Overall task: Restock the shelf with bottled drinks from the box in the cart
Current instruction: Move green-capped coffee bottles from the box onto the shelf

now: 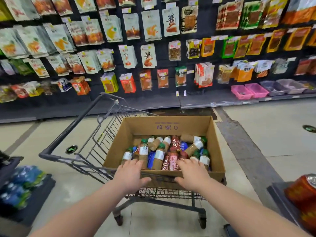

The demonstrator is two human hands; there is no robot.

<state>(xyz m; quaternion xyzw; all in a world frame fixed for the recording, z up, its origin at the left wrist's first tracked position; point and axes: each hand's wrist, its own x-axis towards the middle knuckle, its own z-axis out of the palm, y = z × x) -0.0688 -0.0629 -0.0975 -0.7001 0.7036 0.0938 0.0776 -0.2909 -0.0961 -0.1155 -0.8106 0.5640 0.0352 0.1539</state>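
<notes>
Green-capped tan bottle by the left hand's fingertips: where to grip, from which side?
Likely take the green-capped tan bottle by the body below its white label, from above on the near side. Its cap points away, a blue pack crowds its right, and only its top face is exposed, right at the open left hand.

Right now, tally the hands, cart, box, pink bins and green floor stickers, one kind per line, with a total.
Hands: 2
Cart: 1
Box: 1
Pink bins: 2
Floor stickers: 2
Total: 8
</notes>
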